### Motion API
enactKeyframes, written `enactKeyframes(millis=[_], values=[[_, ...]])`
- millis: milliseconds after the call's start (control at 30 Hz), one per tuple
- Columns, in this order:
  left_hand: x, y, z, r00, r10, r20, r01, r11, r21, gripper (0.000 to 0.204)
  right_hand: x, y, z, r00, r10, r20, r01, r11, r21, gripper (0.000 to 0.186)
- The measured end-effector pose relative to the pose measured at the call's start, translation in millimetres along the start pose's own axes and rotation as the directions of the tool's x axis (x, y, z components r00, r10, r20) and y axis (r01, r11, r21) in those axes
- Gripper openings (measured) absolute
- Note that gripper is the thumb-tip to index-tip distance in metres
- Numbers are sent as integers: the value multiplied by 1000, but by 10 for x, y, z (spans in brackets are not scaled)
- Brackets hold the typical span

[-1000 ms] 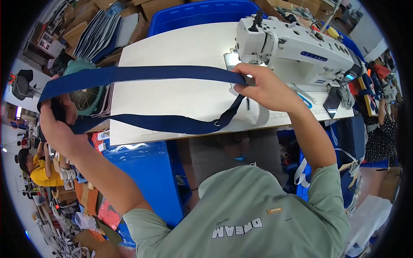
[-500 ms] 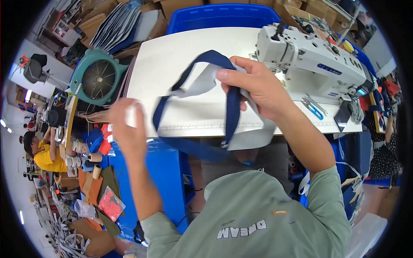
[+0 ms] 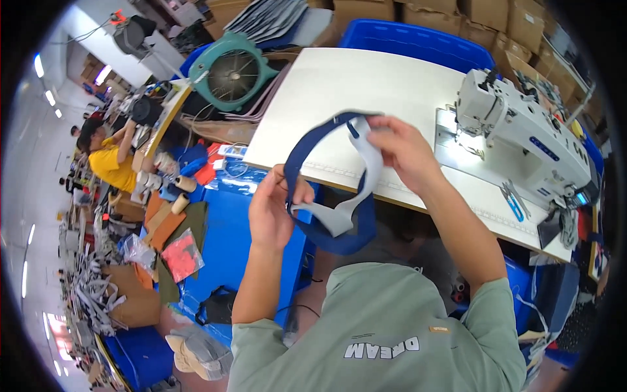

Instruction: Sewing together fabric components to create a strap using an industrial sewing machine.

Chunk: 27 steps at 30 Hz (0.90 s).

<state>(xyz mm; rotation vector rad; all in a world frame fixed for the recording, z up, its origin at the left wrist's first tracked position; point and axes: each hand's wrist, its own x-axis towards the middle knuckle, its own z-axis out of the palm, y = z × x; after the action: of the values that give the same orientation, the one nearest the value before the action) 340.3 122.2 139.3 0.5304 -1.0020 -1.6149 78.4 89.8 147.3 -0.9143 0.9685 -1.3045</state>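
Between my hands hangs a looped fabric strap [image 3: 298,157], navy blue on one face and light grey on the other. It is held in the air over the front edge of the white sewing table [image 3: 339,85]. My left hand [image 3: 273,206] grips the loop's left side, fingers curled round it. My right hand [image 3: 401,150] pinches the upper right part, where the grey face shows. The strap's lower part sags in a twisted curve below the table edge. To the right stands a white sewing machine [image 3: 522,130] with its lamp lit at the needle.
Blue-handled thread snips [image 3: 513,204] and a dark flat case [image 3: 550,228] lie by the machine. A green round fan [image 3: 234,75] stands at the table's left. Behind the table is a blue bin [image 3: 418,42]. A person in yellow [image 3: 112,160] sits far left.
My left hand, apart from the strap before, has come in and taken hold of its left side. The view has turned, so the table and machine appear farther right.
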Motion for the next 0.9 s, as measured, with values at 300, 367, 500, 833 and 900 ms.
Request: enactKeyframes(millis=[300, 367, 500, 833, 900], values=[[-263, 439, 461, 930, 287, -229, -246, 950, 194, 20, -546, 478, -422, 977, -20, 214, 214, 87, -973, 27], [-215, 459, 554, 928, 306, -211, -258, 939, 228, 21, -567, 319, -310, 975, -83, 207, 219, 189, -957, 34], [-160, 409, 761, 945, 275, -178, -212, 928, 305, 28, -765, -178, 114, 834, -260, 486, 503, 720, -478, 53], [248, 339, 732, 943, 310, -120, -208, 833, 513, 23, -473, -12, 308, 882, 150, 447, 33, 926, -375, 25], [275, 358, 534, 995, 78, -63, -52, 939, 341, 26, -455, 30, 311, 903, -39, 428, 240, 872, -427, 25]])
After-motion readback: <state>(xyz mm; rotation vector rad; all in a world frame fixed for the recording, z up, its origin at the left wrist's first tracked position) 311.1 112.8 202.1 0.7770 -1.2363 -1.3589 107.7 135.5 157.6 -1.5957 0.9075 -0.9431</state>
